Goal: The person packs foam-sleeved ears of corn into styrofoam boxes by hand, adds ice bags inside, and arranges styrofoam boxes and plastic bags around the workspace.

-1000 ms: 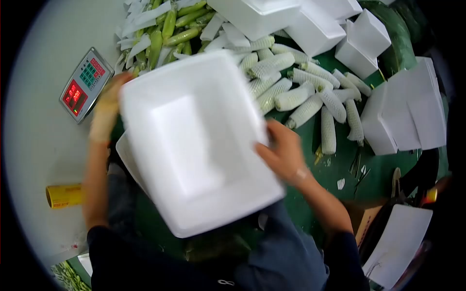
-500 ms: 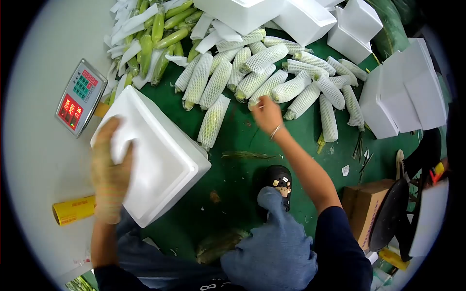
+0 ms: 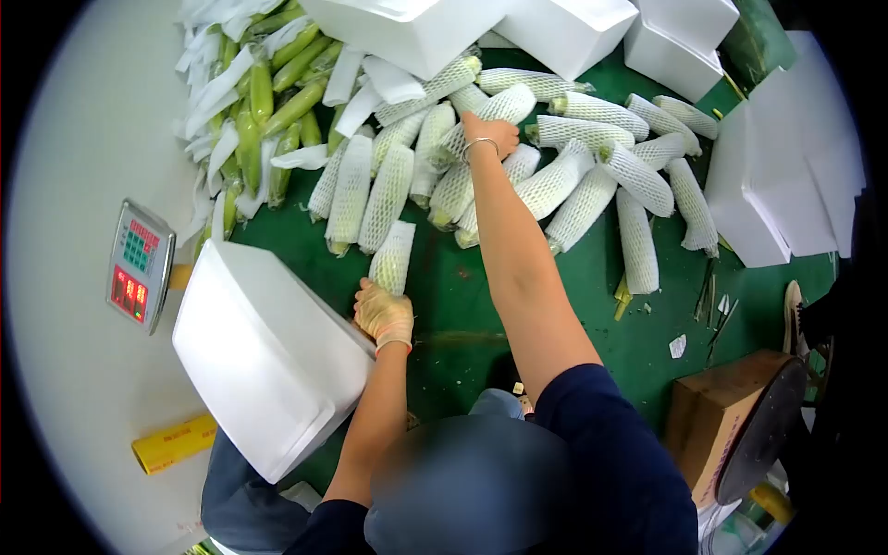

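Note:
My left hand (image 3: pixel 384 313), in a thin pale glove, is closed round the near end of a foam-netted ear of corn (image 3: pixel 395 250) beside the white foam box (image 3: pixel 268 342). My bare right hand (image 3: pixel 492 135), with a bracelet at the wrist, reaches into the pile and is closed on another foam-netted ear of corn (image 3: pixel 509 104). Its fingers are partly hidden. Several more ears in white net sleeves (image 3: pixel 555 180) lie around it on the green floor.
Green ears in clear film (image 3: pixel 262 92) lie with loose white sleeves at the upper left. A scale (image 3: pixel 141 264) and a yellow roll (image 3: pixel 176 442) are at the left. White foam boxes (image 3: pixel 564 37) line the back; a cardboard box (image 3: pixel 712 416) stands at the right.
My left hand has left the top of the foam box and taken hold of the nearest netted ear. My right hand has moved farther into the pile. The view has shifted.

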Tool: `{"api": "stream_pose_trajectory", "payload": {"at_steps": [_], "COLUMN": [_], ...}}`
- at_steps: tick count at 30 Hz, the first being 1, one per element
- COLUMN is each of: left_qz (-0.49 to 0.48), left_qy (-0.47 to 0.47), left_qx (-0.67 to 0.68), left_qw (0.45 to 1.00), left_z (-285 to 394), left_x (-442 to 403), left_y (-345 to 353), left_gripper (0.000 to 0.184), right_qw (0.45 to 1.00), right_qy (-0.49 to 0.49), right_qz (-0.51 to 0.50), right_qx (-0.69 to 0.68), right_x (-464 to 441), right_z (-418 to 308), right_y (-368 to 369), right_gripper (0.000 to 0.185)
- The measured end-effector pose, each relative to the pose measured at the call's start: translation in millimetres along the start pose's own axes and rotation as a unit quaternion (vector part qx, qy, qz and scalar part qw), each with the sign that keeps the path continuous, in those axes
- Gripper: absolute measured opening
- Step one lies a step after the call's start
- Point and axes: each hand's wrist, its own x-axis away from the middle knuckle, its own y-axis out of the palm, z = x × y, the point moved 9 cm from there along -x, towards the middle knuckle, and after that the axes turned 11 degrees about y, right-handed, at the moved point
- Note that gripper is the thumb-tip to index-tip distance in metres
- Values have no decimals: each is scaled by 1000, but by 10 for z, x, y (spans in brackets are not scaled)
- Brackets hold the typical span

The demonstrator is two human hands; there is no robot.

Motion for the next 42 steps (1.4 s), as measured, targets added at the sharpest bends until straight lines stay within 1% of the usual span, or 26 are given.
{"api": "stream_pose_trajectory", "payload": {"at_steps": [2,4,5,8,10,11,13,15,17,18,19,21,23,25,27,29,30,31,33,34,35,36,37,38,41,42], "left_qz": [13,31,35,2,0,-33,-155,-347,-421,-396,-400,-575,-508,-458,-424,-266,-350,-378,-434,-417,-410,-385,-370,-342,-266,-264], "left_qy": [24,32,41,229,377,443,403,427,472,509,507,205,229,187,128,232,109,81,30,62,14,66,93,107,108,107], "left_qx": [50,216,308,533,440,460,369,254,332,296,301,453,600,699,752,689,742,779,777,775,743,724,685,710,666,671], "left_qw": [998,975,950,814,815,769,823,796,700,705,702,649,573,516,488,633,562,494,455,472,529,568,621,606,688,684], "left_z": [39,127,280,1210,2046,2514,3186,3567,3768,3759,3683,3125,2822,2415,1953,1414,1264,1253,1388,1498,1443,1428,1396,1397,1274,1282], "left_x": [4,56,193,232,242,-11,-177,-88,-243,-342,-263,65,280,712,1107,1400,1473,1471,1513,1583,1592,1412,1362,1370,1236,1224], "left_y": [9,121,-22,-483,-1064,-909,-839,-544,362,490,413,391,584,806,1130,1055,1289,1379,1316,1110,1181,1474,1517,1479,1561,1627], "left_gripper": [63,71,72,71,67,66,52,50,35,26,26,16,12,11,11,15,15,17,23,23,26,27,26,28,38,38], "right_qw": [964,843,810,854,863,855,845,843,882,884,882,827,828,876,908,924,935,945,962,975,987,993,988,988,984,983], "right_qy": [38,-13,-10,-107,-65,-22,38,20,5,-23,-46,29,14,39,-18,-48,-30,-41,-60,-57,-68,-69,-83,-89,-131,-137], "right_qz": [-136,-334,-373,-369,-349,-358,-354,-339,-257,-249,-269,-428,-436,-399,-340,-347,-342,-315,-267,-213,-148,-92,-108,-95,-70,-68], "right_qx": [-225,-422,-453,-350,-359,-375,-400,-417,-395,-395,-385,-363,-351,-269,-246,-150,-88,-78,0,-2,-9,37,68,82,97,100], "right_x": [-82,105,374,632,493,307,39,-124,-603,-455,-472,-107,-15,14,167,485,601,646,605,539,484,492,460,574,702,742], "right_z": [131,208,357,817,1019,1144,1232,1187,1363,1282,1267,1216,1309,1777,2168,2548,2720,2782,2765,2779,2794,2776,2763,2692,2609,2596], "right_y": [-67,-377,-793,-1836,-2059,-2010,-1795,-1544,-1255,-1325,-1307,-1391,-1484,-1608,-1757,-1825,-1849,-1882,-1904,-1883,-1908,-1950,-1858,-1912,-1912,-1932], "right_gripper": [73,57,49,44,43,42,45,44,50,49,45,40,33,31,33,47,50,49,47,50,67,84,91,83,78,78]}}
